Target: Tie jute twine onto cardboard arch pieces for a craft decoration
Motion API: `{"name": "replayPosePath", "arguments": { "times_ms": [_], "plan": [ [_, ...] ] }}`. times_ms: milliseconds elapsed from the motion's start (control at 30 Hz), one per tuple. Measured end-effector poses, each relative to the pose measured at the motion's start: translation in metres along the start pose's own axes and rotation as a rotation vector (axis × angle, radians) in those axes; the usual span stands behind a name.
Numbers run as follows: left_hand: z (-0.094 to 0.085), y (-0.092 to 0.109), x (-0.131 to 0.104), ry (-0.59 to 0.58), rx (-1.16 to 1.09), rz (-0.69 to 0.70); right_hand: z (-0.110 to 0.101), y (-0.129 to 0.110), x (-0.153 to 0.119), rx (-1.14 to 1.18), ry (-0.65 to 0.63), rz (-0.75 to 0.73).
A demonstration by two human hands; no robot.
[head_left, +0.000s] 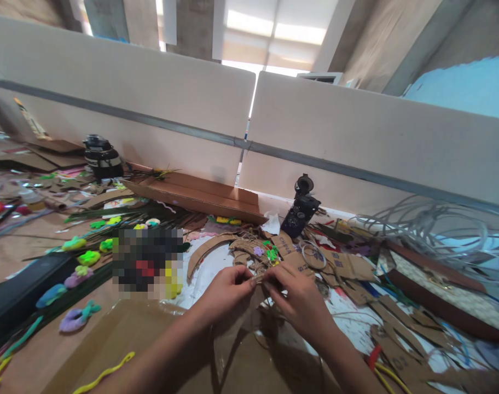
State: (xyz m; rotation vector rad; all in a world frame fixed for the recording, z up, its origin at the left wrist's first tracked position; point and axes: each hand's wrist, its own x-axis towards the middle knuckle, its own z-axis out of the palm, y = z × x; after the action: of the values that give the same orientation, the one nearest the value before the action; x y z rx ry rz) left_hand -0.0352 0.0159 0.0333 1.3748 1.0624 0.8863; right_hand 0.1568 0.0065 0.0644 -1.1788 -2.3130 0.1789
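Near the middle of the table, my left hand point(234, 285) and my right hand point(291, 284) meet fingertip to fingertip. Both pinch a narrow brown strip, which looks like twine or cardboard; its kind is not clear. Just beyond the fingers lies a curved piece wrapped in brown twine point(249, 247), with a small purple flower point(258, 250) and a green flower point(271, 252) on it. Whether the pinched strip belongs to this piece I cannot tell. Below the hands is a sheet of brown cardboard point(151, 350) with clear tape.
A long cardboard tray point(196, 198) lies against the white partition point(356, 131). Pipe-cleaner flowers point(89, 257) are scattered left, beside a black case point(28, 293). A dark bottle point(102, 158), a dark box point(301, 215), cardboard scraps point(352, 268) and a patterned bag point(450, 293) stand around.
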Motion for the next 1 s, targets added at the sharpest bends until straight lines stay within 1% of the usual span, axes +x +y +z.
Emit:
{"name": "replayPosePath", "arguments": {
  "times_ms": [100, 367, 533, 633, 733, 833, 933, 1000],
  "plan": [
    [0.000, 0.000, 0.000, 0.005, 0.006, 0.007, 0.000, 0.000, 0.000, 0.028, -0.017, 0.016],
    [0.001, -0.003, 0.000, -0.028, -0.015, 0.019, 0.002, 0.000, -0.001, 0.056, -0.002, 0.053],
    [0.003, -0.001, -0.003, -0.023, -0.017, 0.015, -0.002, -0.001, 0.003, 0.172, -0.027, 0.138],
    [0.003, 0.003, -0.004, -0.035, 0.020, 0.050, -0.006, 0.000, 0.004, 0.245, -0.035, 0.174],
    [0.001, 0.006, -0.004, -0.032, 0.108, 0.092, -0.009, 0.000, 0.004, 0.225, -0.075, 0.160],
    [-0.001, 0.006, -0.003, -0.056, 0.178, 0.114, -0.010, -0.002, 0.003, 0.181, -0.092, 0.161],
    [-0.002, 0.002, -0.002, -0.073, 0.210, 0.113, -0.008, -0.004, 0.002, 0.158, -0.095, 0.171],
    [0.000, 0.000, -0.001, -0.059, 0.197, 0.086, -0.007, -0.005, 0.002, 0.161, -0.103, 0.178]
  ]
}}
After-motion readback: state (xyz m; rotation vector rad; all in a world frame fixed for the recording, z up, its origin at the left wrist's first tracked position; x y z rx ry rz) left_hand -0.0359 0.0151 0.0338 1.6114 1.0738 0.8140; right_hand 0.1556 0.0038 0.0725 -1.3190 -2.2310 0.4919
